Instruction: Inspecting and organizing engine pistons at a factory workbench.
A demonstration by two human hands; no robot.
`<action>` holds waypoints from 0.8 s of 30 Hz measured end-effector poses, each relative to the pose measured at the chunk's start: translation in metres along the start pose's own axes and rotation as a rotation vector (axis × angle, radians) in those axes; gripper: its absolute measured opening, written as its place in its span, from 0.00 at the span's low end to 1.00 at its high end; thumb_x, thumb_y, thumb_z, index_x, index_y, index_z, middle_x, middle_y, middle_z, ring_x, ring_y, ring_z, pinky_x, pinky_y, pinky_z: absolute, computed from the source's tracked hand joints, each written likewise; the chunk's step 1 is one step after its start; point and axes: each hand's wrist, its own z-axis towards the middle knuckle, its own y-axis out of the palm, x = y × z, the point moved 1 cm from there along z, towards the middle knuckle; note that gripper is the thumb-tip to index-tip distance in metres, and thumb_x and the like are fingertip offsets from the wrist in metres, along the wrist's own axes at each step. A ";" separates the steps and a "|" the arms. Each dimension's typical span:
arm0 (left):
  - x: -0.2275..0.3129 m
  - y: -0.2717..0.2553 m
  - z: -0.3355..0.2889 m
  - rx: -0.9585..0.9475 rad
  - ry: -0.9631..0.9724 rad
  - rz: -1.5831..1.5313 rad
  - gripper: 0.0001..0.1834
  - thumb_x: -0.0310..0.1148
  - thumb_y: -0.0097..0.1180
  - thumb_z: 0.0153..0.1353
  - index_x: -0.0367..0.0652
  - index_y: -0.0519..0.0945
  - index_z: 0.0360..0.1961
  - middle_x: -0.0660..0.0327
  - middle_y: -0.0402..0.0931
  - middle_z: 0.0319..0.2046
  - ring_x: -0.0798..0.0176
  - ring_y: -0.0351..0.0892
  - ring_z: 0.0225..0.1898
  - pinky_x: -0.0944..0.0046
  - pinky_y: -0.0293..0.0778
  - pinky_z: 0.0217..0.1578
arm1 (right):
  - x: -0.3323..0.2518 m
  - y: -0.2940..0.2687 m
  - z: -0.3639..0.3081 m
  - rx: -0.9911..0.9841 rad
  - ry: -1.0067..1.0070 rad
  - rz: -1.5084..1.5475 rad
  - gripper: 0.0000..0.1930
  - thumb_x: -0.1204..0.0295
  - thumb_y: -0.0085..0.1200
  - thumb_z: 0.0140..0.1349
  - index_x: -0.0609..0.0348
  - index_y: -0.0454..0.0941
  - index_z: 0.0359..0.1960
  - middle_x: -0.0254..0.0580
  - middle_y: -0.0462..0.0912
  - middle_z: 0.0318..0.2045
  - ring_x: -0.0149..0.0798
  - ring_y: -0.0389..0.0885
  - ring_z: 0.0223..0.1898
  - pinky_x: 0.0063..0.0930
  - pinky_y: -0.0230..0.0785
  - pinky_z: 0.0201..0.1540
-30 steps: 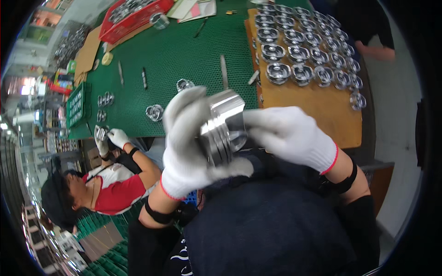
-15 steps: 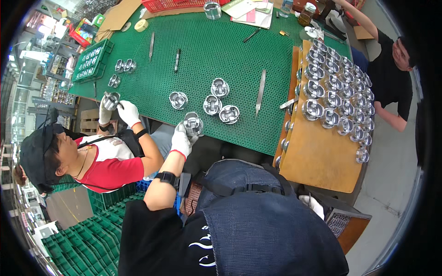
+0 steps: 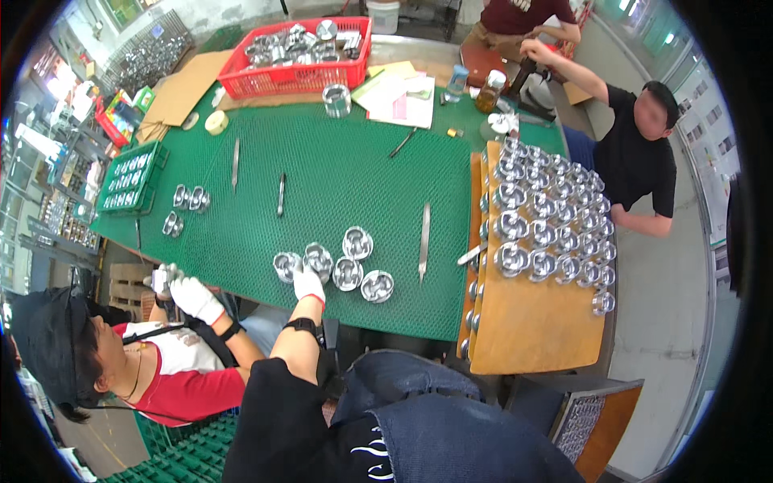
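My left hand (image 3: 307, 283), in a white glove with a red cuff, reaches over the near part of the green table. Its fingers grip a metal piston (image 3: 319, 262) from the near side, and the fingertips are partly hidden. Close on the left of that one stands another piston (image 3: 285, 266). Three more sit just to its right: an upper piston (image 3: 357, 242), a middle piston (image 3: 347, 274) and a lower piston (image 3: 377, 286). My right hand does not show.
Brown boards (image 3: 531, 330) on the right carry rows of pistons. Flat files (image 3: 424, 241) and a marker (image 3: 281, 195) lie on the green mat (image 3: 322, 161). A red basket (image 3: 233, 84) of pistons stands behind. At left, a gloved co-worker (image 3: 193, 298) holds a piston; another person sits far right.
My left hand has carried its piston from the table's near edge forward among the other pistons. My right hand has gone out of view. The view has tilted up.
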 end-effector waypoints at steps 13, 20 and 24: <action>0.086 -0.124 -0.201 -1.411 0.685 0.947 0.05 0.31 0.53 0.50 0.42 0.73 0.22 0.54 0.69 0.17 0.49 0.73 0.23 0.53 0.69 0.26 | -0.044 0.025 0.114 -0.013 -0.323 0.235 0.12 0.68 0.55 0.59 0.61 0.77 0.41 0.39 0.79 0.26 0.33 0.75 0.27 0.27 0.70 0.34; 0.079 -0.151 -0.119 -0.904 0.766 1.161 0.05 0.32 0.51 0.53 0.45 0.75 0.23 0.56 0.71 0.19 0.53 0.73 0.23 0.56 0.70 0.28 | -0.037 0.035 0.127 -0.130 -0.379 0.285 0.13 0.66 0.54 0.60 0.60 0.76 0.42 0.40 0.79 0.26 0.34 0.75 0.27 0.28 0.70 0.35; 0.074 -0.159 -0.057 -0.646 0.771 1.232 0.06 0.32 0.49 0.55 0.46 0.75 0.24 0.58 0.72 0.20 0.55 0.73 0.23 0.58 0.70 0.29 | -0.024 0.034 0.125 -0.178 -0.374 0.283 0.13 0.66 0.54 0.60 0.60 0.76 0.43 0.40 0.79 0.26 0.34 0.75 0.28 0.29 0.70 0.35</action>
